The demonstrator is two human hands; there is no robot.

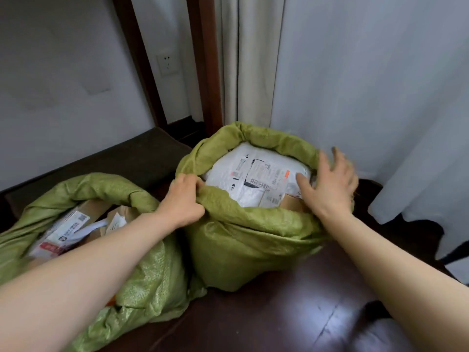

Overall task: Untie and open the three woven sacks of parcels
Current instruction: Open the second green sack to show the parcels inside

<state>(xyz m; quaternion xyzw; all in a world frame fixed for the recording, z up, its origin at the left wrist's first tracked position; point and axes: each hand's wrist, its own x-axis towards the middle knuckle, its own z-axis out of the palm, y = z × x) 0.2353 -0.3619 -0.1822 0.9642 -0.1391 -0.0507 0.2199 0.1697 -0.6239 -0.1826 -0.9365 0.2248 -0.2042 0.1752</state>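
left hand [186,196] grips rolled rim of upright sack [253,240] at far edge of floor [279,313] | right hand [327,184] spread, holding nothing | we judge weave soft, slippery, load heavy: take the rim

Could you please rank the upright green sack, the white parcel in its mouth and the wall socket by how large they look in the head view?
1. upright green sack
2. white parcel
3. wall socket, farther from the camera, yet plainly smallest as seen.
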